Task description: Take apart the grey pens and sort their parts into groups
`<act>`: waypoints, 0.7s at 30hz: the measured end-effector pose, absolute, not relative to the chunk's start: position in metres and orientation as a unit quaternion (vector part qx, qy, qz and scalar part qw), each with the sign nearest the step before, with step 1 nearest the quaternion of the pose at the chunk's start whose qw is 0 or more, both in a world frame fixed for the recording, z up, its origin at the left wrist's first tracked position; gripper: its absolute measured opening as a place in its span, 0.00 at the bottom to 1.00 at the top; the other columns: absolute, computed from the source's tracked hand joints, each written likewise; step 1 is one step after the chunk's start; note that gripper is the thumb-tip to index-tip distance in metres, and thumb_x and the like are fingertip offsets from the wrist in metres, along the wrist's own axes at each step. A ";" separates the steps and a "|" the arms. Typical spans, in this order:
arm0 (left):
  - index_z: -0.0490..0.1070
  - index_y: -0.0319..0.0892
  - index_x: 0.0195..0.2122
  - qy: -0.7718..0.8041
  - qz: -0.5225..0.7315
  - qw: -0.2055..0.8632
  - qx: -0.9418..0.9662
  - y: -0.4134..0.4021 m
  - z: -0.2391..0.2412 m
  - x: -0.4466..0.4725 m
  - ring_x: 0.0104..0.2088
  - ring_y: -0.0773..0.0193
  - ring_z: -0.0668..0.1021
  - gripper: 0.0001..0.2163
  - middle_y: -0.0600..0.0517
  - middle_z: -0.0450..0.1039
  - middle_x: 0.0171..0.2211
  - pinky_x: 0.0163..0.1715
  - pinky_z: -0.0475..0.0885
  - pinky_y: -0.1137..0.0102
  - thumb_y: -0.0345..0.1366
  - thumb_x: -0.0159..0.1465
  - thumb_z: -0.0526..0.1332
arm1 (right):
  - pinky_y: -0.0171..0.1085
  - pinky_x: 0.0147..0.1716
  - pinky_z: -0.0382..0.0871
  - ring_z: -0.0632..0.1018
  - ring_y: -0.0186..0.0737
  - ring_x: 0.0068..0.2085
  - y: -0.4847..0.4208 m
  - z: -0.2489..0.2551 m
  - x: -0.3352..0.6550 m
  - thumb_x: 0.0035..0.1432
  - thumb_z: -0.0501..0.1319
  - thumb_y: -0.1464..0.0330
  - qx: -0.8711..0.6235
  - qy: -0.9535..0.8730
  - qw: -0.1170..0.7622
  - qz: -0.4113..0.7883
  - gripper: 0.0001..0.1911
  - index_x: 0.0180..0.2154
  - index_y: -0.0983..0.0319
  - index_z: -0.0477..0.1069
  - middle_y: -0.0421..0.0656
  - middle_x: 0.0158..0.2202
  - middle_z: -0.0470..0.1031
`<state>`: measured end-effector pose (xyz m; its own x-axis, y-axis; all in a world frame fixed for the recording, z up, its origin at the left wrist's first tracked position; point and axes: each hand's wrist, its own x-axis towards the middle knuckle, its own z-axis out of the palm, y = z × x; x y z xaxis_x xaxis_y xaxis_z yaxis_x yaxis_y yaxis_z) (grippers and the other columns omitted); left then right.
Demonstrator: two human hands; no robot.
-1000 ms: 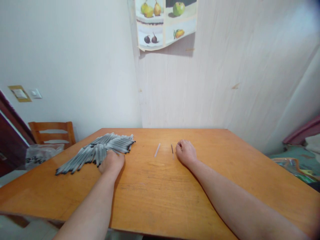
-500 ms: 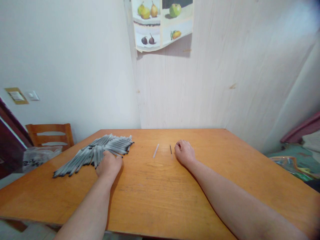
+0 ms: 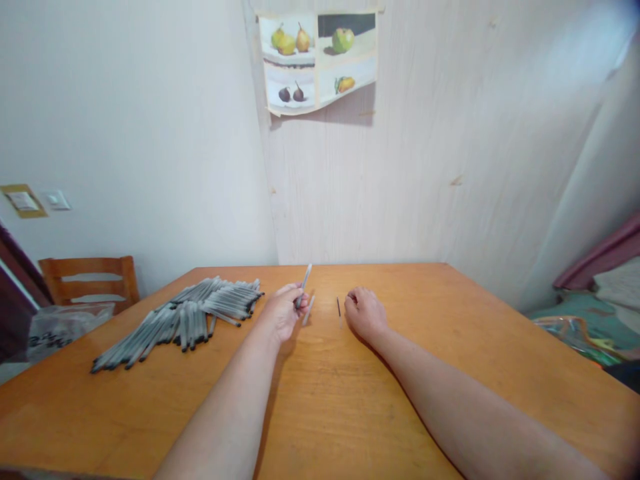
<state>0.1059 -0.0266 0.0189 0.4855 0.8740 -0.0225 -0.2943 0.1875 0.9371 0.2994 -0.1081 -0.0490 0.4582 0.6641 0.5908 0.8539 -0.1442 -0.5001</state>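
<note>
My left hand (image 3: 286, 311) is closed in a pinch around a pen (image 3: 305, 280), a pale translucent barrel with a dark lower end. The pen is tilted, its pale end pointing up and away. Just right of these fingers, a pale thin tube (image 3: 309, 311) lies on the table. Farther right is a thin dark stick (image 3: 339, 307), like a pen refill, close to my right hand (image 3: 367, 311). That hand rests on the table with its fingers curled in; whatever may be inside them is hidden. A heap of similar pens (image 3: 185, 317) with black ends spreads out to the left.
The wooden table (image 3: 320, 407) reaches back to the wall. Behind its left side stand a wooden chair (image 3: 90, 270) and a clear bag (image 3: 70, 327) with dark bits inside. At the right, beyond the table edge, another clear bag (image 3: 565, 327) lies near fabric. A fruit print (image 3: 320, 63) hangs on the wall.
My left hand has moved from the heap to the right, bringing a pen up with it. My right hand stays in place on the table. The view has tilted slightly upward.
</note>
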 end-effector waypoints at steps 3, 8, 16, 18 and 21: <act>0.69 0.38 0.43 0.253 0.378 0.765 0.456 -0.033 0.013 0.116 0.22 0.73 0.72 0.10 0.54 0.70 0.26 0.23 0.69 0.78 0.26 0.59 0.60 | 0.37 0.35 0.59 0.72 0.41 0.37 -0.104 -0.049 0.297 0.60 0.55 0.64 -0.723 -0.501 0.473 -0.054 0.10 0.31 0.60 0.72 0.45 0.33 0.75; 0.69 0.37 0.46 0.221 0.321 0.794 0.466 -0.044 0.000 0.120 0.22 0.73 0.72 0.11 0.53 0.71 0.28 0.23 0.70 0.78 0.27 0.61 0.60 | 0.37 0.31 0.62 0.72 0.39 0.32 -0.098 -0.042 0.287 0.57 0.55 0.56 -0.611 -0.422 0.655 0.142 0.17 0.32 0.61 0.74 0.43 0.29 0.75; 0.70 0.38 0.41 0.205 0.240 0.801 0.509 -0.055 -0.008 0.125 0.21 0.73 0.71 0.08 0.52 0.70 0.28 0.22 0.67 0.76 0.28 0.60 0.59 | 0.32 0.20 0.54 0.72 0.37 0.30 -0.107 -0.015 0.288 0.54 0.61 0.50 -0.485 -0.304 0.739 0.355 0.22 0.38 0.61 0.76 0.46 0.33 0.76; 0.70 0.38 0.40 0.209 0.220 0.802 0.514 -0.057 -0.010 0.127 0.21 0.72 0.70 0.07 0.52 0.70 0.28 0.21 0.66 0.76 0.28 0.60 0.57 | 0.32 0.20 0.54 0.72 0.36 0.30 -0.110 -0.012 0.287 0.54 0.62 0.52 -0.480 -0.313 0.741 0.350 0.20 0.38 0.61 0.76 0.45 0.32 0.76; 0.71 0.37 0.42 0.215 0.201 0.804 0.517 -0.060 -0.013 0.128 0.21 0.71 0.71 0.08 0.51 0.71 0.28 0.21 0.66 0.75 0.32 0.63 0.57 | 0.32 0.22 0.55 0.71 0.35 0.29 -0.114 -0.010 0.280 0.54 0.63 0.53 -0.482 -0.349 0.727 0.342 0.19 0.37 0.62 0.75 0.44 0.31 0.76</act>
